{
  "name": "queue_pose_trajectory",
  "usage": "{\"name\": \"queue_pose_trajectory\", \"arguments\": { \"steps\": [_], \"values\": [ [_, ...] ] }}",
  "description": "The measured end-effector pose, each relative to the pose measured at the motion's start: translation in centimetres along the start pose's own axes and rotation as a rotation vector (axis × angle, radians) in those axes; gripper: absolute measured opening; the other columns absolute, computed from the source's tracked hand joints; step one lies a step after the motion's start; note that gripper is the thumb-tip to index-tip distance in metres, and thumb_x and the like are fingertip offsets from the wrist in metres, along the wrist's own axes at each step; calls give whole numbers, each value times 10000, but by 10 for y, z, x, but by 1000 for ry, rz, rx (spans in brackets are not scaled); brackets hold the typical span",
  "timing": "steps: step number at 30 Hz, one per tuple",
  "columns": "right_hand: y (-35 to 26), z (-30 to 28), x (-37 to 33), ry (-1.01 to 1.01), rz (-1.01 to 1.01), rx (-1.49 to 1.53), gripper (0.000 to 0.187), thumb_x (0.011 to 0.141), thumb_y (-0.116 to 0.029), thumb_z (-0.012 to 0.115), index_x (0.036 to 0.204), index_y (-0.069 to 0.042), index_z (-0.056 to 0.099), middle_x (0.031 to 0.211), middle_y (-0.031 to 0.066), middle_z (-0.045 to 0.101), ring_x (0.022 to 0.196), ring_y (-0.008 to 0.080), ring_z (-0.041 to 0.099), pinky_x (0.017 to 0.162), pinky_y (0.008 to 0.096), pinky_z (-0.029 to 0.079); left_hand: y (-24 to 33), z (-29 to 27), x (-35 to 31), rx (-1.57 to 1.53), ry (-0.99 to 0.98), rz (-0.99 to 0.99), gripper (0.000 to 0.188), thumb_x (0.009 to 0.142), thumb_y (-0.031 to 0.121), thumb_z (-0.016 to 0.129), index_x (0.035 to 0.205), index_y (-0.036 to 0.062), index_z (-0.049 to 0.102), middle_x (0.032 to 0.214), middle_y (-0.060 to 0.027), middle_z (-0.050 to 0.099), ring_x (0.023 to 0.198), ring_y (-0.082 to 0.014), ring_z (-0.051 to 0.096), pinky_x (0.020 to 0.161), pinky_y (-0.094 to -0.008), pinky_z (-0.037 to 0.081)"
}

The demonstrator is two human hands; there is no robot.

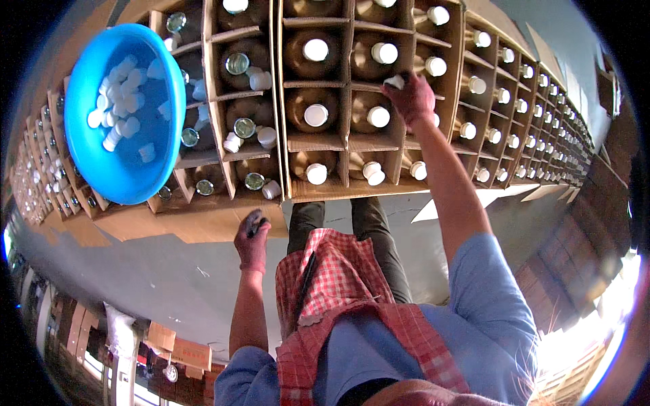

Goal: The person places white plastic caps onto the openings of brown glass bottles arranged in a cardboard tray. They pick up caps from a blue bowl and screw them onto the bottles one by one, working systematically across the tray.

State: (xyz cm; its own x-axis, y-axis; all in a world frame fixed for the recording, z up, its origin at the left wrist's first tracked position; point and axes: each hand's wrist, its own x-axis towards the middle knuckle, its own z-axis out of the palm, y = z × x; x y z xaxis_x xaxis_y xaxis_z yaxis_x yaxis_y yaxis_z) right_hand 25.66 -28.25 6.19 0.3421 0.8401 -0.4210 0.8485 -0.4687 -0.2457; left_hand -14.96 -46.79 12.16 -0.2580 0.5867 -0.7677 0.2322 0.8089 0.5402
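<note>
My right hand (pixel 412 101), in a reddish glove, reaches over the middle cardboard box (pixel 318 143). Its fingers are closed on a small white cap (pixel 395 82), above the divider between two compartments. Around it stand bottles topped with white caps, such as this capped bottle (pixel 378 116); another, under the hand, is partly hidden. My left hand (pixel 252 237), gloved too, hangs just in front of the boxes' near edge. Its fingers curl inward, and dark patches show at the fingertips; what they hold, if anything, cannot be made out.
A blue basin (pixel 125 176) with loose white caps rests on the left box, among uncapped bottles (pixel 237 64) and caps lying in compartments. More divided boxes with capped bottles (pixel 477 85) stretch right. Cardboard flaps (pixel 196 222) jut over the grey floor (pixel 176 271).
</note>
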Motion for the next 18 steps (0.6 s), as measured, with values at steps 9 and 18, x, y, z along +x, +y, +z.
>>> {"name": "queue_pose_trajectory", "arguments": {
  "steps": [9,18],
  "values": [
    [-38,-21,-3,-205,60,-151,968,755,-534,646,1459,-107,138,981,216,649,921,357,627,782,429,500,-27,-50,-24,-84,-61,-35,367,746,75,669,1105,16,616,959,-37,647,858,-119,598,790,-255,485],
    [-50,8,22,-255,6,-76,987,766,-442,673,1477,-214,28,1068,260,616,1021,397,583,855,433,459,-106,-84,-30,-56,27,-304,320,744,109,671,1058,56,637,931,1,629,771,-120,583,670,-257,491]
  ]
}}
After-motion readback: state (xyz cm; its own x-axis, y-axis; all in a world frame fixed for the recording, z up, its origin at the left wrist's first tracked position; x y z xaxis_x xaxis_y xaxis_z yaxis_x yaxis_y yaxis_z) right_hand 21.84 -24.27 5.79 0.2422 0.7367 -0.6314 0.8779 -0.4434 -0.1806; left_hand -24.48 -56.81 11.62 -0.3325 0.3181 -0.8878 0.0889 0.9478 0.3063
